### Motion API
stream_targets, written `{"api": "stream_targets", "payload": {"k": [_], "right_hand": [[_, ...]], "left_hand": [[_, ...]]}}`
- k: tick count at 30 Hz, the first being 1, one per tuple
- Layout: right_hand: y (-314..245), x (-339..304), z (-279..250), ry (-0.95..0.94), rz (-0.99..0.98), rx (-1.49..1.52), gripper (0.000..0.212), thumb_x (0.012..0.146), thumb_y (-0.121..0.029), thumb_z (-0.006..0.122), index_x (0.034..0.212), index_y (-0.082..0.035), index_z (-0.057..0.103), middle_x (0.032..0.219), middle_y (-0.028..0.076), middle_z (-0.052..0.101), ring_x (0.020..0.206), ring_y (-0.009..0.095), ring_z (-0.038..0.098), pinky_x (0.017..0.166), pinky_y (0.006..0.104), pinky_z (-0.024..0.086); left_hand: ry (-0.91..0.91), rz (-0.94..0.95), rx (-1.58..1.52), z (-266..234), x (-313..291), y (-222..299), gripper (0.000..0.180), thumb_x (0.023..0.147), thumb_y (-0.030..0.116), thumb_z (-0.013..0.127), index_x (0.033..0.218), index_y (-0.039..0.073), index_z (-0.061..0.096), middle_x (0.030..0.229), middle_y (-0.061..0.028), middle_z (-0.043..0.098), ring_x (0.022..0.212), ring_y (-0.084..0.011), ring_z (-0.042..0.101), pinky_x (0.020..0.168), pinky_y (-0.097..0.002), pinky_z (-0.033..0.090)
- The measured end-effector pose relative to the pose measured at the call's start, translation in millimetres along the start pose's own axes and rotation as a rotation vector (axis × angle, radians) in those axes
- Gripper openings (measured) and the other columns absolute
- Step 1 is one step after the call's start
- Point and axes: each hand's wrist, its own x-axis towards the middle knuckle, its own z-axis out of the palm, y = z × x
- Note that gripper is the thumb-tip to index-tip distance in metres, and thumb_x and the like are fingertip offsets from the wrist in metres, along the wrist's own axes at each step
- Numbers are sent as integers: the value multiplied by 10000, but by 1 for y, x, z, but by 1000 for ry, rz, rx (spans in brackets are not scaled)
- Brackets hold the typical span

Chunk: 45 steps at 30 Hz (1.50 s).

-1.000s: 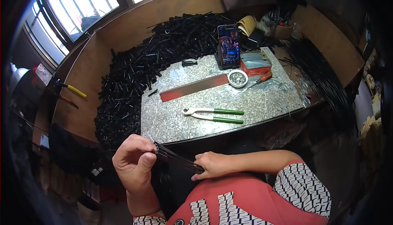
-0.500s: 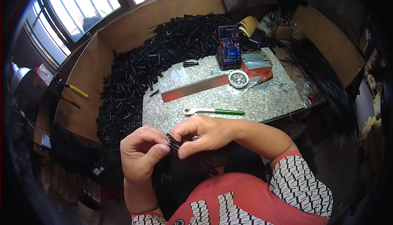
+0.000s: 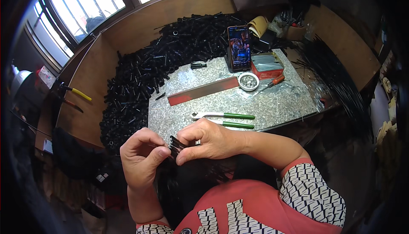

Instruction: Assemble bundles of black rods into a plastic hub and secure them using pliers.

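My right hand (image 3: 211,139) pinches a small bundle of thin black strands (image 3: 176,145) between thumb and fingers. The bundle's cut ends point up and to the left, while more dark strands hang below, over my lap. Close against the left side of the bundle, my left hand (image 3: 144,154) has thumb and forefinger pressed together; what lies in that pinch is too small to make out. Just beyond my right hand, pliers with green handles (image 3: 238,116) lie on the speckled stone slab (image 3: 281,102).
Black tubular parts (image 3: 136,76) are heaped at left and back, within a wooden surround (image 3: 81,114). On the slab are a flat metal bar (image 3: 204,91), a white bowl of small bits (image 3: 248,82), a screwdriver (image 3: 276,80), a red box (image 3: 267,67) and a propped phone (image 3: 239,48). Long black strands (image 3: 336,80) lie right.
My left hand has shifted slightly left, and the bundle's ends now stand more upright in my right hand. My right forearm has dropped a little, uncovering the pliers' second handle.
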Motion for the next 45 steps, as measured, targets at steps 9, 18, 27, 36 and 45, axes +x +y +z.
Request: {"api": "stream_targets", "payload": {"k": [9,18,27,36,45], "right_hand": [[1,-1,1,74,-93,111,389,833,-301,712,654,-12,522,549,43,463,533,95,422,491,301,349],[-5,0,9,208,67,155,293,833,-148,710,678,-29,493,612,7,546,546,59,459,481,251,364],[-1,2,6,141,178,140,198,862,-115,677,764,-9,542,704,53,645,676,76,620,573,220,483],[3,-1,12,201,193,317,148,875,-37,642,822,0,508,754,65,627,704,99,629,599,232,499],[4,-3,11,366,249,459,125,891,-1,601,862,-10,479,775,70,619,719,119,624,642,242,504]], "left_hand": [[-41,-64,-34,-4,2,-1,218,777,156,762,786,-12,623,762,-80,577,710,-145,540,680,-260,431],[34,-47,43,0,5,-7,111,772,-87,691,826,-23,619,796,-41,607,714,-82,588,628,-205,473],[48,-15,-20,6,10,-13,110,809,-83,661,827,-18,575,782,-43,600,685,-76,590,605,-193,484],[17,56,-99,-21,4,-26,204,889,78,637,1033,-51,571,853,-99,631,736,-145,638,647,-255,534],[822,31,358,-158,4,-60,122,911,140,617,935,20,614,765,-31,630,601,-71,559,533,-188,444]]}}
